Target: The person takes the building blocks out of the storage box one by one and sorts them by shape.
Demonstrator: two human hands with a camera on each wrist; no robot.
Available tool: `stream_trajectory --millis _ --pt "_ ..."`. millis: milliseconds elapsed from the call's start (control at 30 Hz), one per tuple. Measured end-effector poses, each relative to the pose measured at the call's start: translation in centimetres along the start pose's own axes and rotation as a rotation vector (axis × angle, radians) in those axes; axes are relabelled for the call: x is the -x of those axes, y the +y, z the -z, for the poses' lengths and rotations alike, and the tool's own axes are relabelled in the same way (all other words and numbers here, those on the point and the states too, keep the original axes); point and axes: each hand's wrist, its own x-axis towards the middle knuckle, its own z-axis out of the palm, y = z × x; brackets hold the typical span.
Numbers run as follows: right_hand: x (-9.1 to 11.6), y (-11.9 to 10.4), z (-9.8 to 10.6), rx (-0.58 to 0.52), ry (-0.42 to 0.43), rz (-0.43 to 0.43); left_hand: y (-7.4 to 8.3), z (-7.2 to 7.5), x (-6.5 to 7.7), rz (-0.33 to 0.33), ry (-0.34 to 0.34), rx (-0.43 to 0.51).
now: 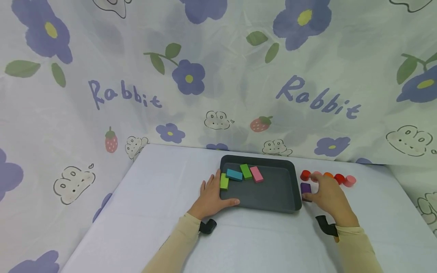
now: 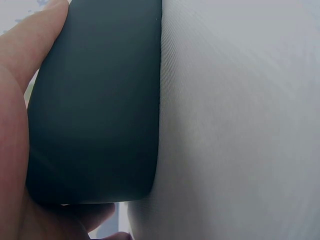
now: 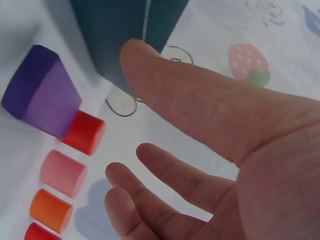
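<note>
My left hand (image 1: 212, 197) rests at the near left corner of a dark grey tray (image 1: 269, 195), fingers straight along its left side and thumb along the front rim. In the left wrist view the tray's outer wall (image 2: 100, 100) fills the space beside the thumb. My right hand (image 1: 329, 195) hovers over the table just right of the tray, thumb and fingers spread with nothing between them. Nearest to it is a purple block (image 1: 305, 187), close to the tray's right side. The right wrist view shows this purple block (image 3: 42, 95) apart from the thumb.
Inside the tray lie a yellow-green block (image 1: 224, 182), a blue block (image 1: 234, 174), a green block (image 1: 246, 171) and a pink block (image 1: 256, 174). Several cylinders, among them a red one (image 1: 305, 175) and a pink one (image 1: 349, 181), stand in a row behind the right hand. A printed cloth hangs behind.
</note>
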Motion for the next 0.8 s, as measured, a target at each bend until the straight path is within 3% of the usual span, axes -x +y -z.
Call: stream_trajectory --millis 433,800 --pt "0.4 -1.0 0.6 -0.020 0.083 0.066 0.0 0.1 0.0 -0.002 0.006 0.002" --pt "-0.3 -2.9 0.1 -0.107 0.089 0.108 -0.1 -0.1 0.0 -0.005 0.015 0.007"
